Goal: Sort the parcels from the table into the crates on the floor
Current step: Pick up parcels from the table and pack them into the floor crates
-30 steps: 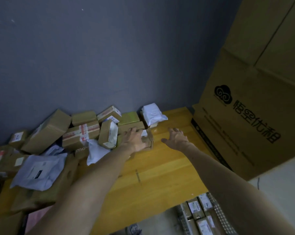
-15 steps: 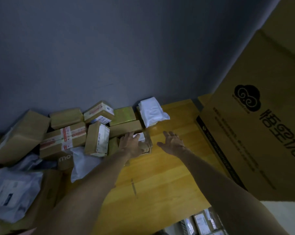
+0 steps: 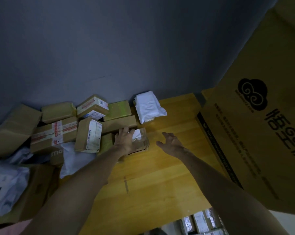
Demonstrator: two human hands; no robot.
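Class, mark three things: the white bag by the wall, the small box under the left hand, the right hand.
white bag (image 3: 148, 107), head view, middle of its top
small box (image 3: 141, 143), head view, its taped top
right hand (image 3: 173, 143), head view, its middle

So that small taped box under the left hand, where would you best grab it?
Probably by its right and near walls. The small taped box lies flat, with the left hand resting on its top; other parcels crowd its back and left. Its right side faces bare table, where the open right hand hovers, so come from the right.
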